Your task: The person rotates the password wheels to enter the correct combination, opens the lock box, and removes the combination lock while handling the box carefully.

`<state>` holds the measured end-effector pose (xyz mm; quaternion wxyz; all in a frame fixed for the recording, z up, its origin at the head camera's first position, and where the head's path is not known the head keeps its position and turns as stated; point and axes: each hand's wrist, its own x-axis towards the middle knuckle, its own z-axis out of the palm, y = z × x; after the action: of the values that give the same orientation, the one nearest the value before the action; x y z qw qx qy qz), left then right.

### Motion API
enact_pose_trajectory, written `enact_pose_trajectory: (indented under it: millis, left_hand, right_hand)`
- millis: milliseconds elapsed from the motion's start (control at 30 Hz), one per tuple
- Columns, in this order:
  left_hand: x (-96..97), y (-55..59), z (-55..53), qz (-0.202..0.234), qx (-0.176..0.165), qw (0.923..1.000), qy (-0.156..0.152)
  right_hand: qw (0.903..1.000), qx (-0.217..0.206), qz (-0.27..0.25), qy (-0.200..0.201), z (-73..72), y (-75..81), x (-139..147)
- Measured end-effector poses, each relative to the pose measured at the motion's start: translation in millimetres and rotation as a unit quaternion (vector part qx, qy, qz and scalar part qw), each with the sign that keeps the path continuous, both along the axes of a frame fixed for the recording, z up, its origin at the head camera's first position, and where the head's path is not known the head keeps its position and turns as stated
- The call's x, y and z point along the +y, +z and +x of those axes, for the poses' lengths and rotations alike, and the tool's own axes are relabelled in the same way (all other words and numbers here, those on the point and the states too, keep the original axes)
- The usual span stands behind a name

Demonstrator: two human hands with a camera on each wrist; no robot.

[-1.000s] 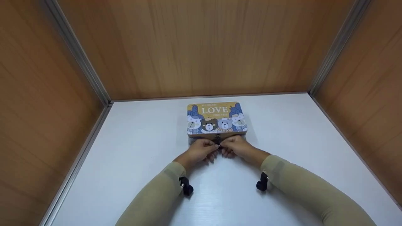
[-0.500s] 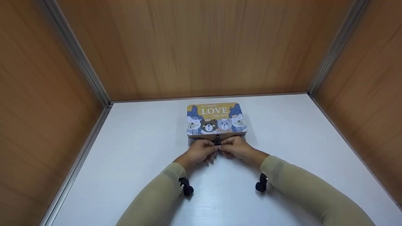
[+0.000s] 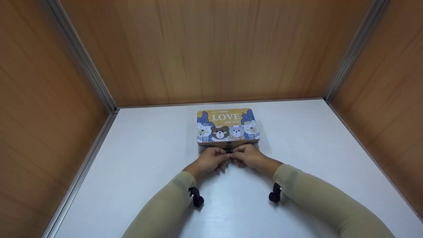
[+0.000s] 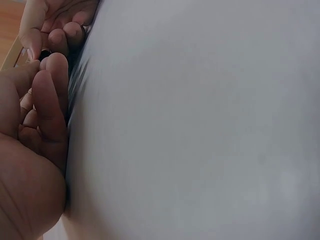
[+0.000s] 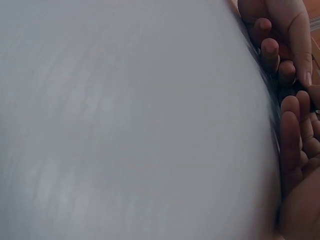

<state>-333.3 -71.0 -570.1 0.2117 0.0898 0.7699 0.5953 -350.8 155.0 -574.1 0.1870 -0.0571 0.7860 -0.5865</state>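
A rectangular tin box (image 3: 228, 125) with a yellow lid, printed with LOVE and several cartoon bears, lies closed on the white table. On its front face is a dark clasp (image 3: 228, 145), and just below it a small black piece (image 3: 229, 150), mostly hidden by fingertips. My left hand (image 3: 211, 157) pinches this piece from the left between thumb and forefinger. From the other side my right hand (image 3: 250, 156) does likewise, the two thumb tips almost meeting. In the left wrist view, the black piece (image 4: 45, 54) shows between the fingertips; its exact kind I cannot tell.
The white tabletop (image 3: 148, 142) spreads around the box. Wood-grain panels (image 3: 211, 53) with grey metal corner strips stand at the back and both sides. A small black camera (image 3: 196, 197) sits on the left wrist, another camera (image 3: 275, 193) on the right.
My right thumb has moved in to the black piece, close to the left thumb, and the right fingers have shifted slightly. My left hand and the box stay nearly in place.
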Motion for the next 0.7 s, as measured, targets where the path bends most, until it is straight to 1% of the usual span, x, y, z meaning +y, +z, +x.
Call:
enact_pose_trajectory:
  millis: [200,333,500,700]
  left_hand:
    - [-0.6,1.4,0.0,-0.008,0.003,0.9999,-0.006]
    - [-1.8,1.2,1.0,-0.010,0.003,0.9999,-0.005]
    - [-2.2,1.0,1.4,-0.016,0.007,0.9998,-0.004]
    - [-1.4,-1.3,0.9,0.003,0.008,0.9999,-0.008]
  right_hand:
    - [0.9999,0.006,0.003,0.008,1.4,3.0,0.3]
    - [0.9999,0.011,0.001,0.012,2.4,1.7,-0.6]
    - [0.9999,0.007,0.005,0.008,3.4,1.9,-1.6]
    - [1.0000,0.003,-0.006,0.002,3.3,1.6,-0.8]
